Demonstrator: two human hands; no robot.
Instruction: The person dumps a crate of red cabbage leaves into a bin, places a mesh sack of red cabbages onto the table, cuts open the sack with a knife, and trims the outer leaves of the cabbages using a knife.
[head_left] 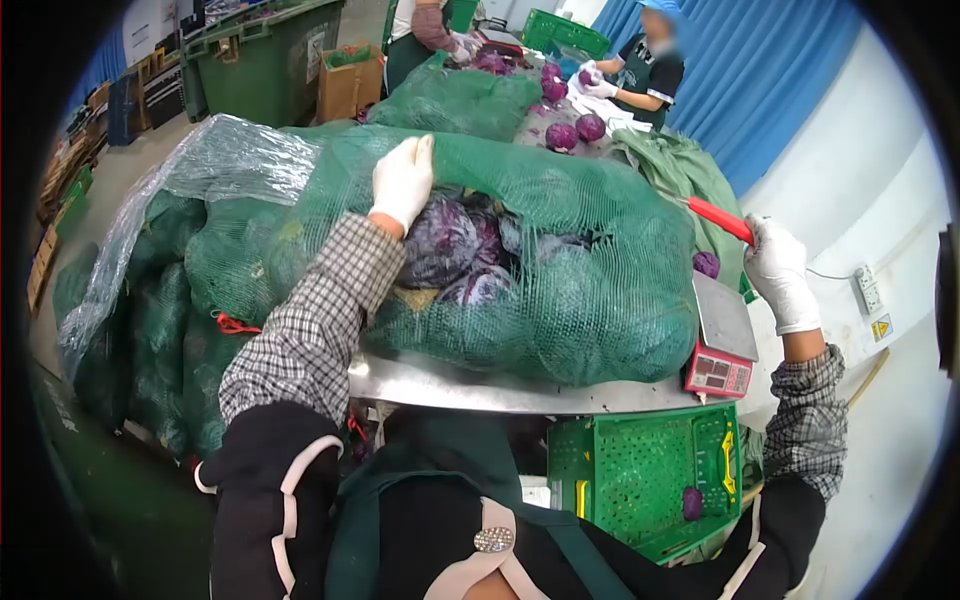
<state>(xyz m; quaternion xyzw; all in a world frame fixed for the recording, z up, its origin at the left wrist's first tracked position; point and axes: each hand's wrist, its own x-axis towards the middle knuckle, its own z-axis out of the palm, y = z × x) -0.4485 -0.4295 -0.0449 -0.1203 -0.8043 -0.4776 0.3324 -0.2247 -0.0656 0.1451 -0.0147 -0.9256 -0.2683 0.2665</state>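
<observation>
Left hand (403, 183): gloved fingers bunched together, look to be pinching the mesh at the upper edge of the opening; exact fingertip contact is hard to see. Right hand (778, 265): fingers wrapped round the handle of a red-handled knife (722, 220), raised off to the right, slim blade pointing back toward the net sack. Can't tell if the tip touches mesh.

Green net sack (610, 310) lies lengthwise on the metal table (450, 385), gap in its near upper side, dark purple cabbages (440, 243) showing through, still inside. My read: step in hand is opening the sack, partly done. Next move calls for the left to keep the mesh lifted and taut, the blade shallow and clear of that hand and the cabbages.

Further out: red scale (718, 372) by the sack's right end, green crate (640, 470) below, second net sack (450, 100) beyond, co-worker (650, 85) at the far right.
</observation>
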